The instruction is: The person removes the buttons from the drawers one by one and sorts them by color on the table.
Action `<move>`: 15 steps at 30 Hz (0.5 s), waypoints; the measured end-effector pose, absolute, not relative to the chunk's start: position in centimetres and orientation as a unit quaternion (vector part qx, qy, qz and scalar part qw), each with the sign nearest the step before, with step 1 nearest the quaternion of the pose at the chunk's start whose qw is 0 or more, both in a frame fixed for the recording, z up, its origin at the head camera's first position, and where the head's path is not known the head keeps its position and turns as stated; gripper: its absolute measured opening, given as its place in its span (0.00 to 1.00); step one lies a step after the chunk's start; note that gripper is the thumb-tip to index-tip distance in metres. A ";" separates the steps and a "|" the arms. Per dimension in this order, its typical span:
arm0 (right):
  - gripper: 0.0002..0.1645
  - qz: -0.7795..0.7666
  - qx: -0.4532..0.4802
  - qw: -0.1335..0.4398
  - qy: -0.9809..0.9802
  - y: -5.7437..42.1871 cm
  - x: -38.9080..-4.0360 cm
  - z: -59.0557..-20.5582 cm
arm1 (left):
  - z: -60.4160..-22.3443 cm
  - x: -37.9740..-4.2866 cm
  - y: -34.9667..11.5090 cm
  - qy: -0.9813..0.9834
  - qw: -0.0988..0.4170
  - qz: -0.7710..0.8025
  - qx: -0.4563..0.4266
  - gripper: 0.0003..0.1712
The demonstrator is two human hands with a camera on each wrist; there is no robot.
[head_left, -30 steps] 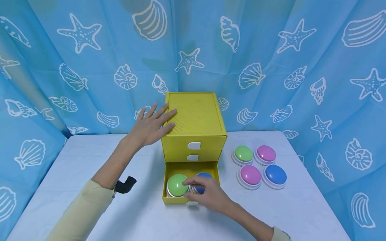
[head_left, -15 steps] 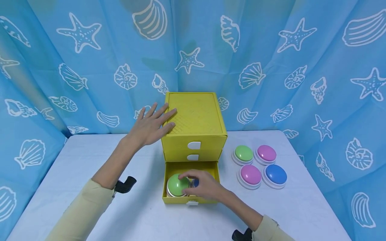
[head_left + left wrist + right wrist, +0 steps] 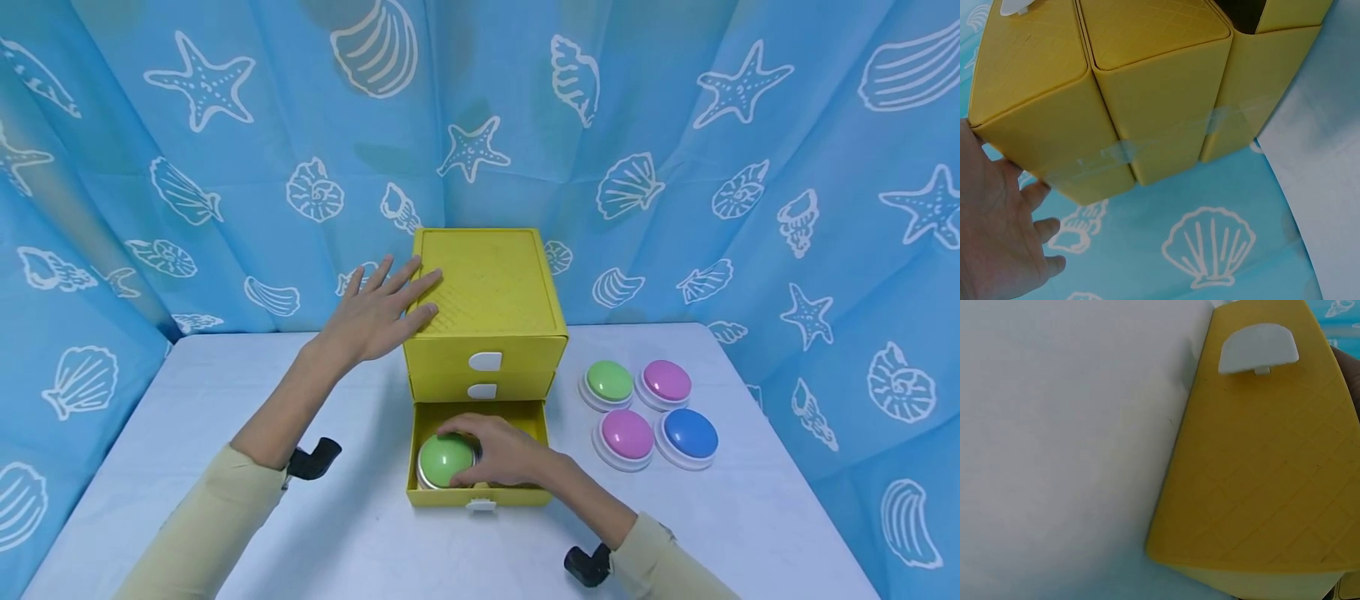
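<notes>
A yellow box of stacked drawers stands at mid-table, its bottom drawer pulled out. My left hand lies with spread fingers on the box's top left edge; the left wrist view shows the same hand along that side. Inside the bottom drawer sits a green domed push button with a white base, at the left. My right hand reaches in from the right, thumb and index finger curled round the green button. It hides the right part of the drawer. The right wrist view mostly shows the drawer front with its white handle.
To the right of the box stand several more push buttons: a green one, a pink one, a nearer pink one and a blue one. A blue shell-print curtain hangs behind the white table.
My right hand has moved slightly left and back, and its thumb and finger have come round the green button. It now covers the blue button in the drawer. The left hand stays put.
</notes>
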State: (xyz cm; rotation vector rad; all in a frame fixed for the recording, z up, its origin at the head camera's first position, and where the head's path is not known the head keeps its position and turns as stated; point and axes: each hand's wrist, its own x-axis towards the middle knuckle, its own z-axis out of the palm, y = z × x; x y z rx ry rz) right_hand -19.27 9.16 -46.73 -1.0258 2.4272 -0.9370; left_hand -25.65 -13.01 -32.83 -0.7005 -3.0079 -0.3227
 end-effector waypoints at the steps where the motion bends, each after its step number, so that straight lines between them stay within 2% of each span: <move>1: 0.37 -0.325 -0.365 0.172 0.855 9.1 -19.4 -46.7 | -32.8 -25.7 -13.0 -0.969 0.019 -0.104 -0.225 0.35; 15: 0.41 -0.242 -0.379 0.170 0.877 9.0 -19.7 -46.8 | -32.8 -25.7 -12.9 -0.969 0.016 -0.105 -0.223 0.35</move>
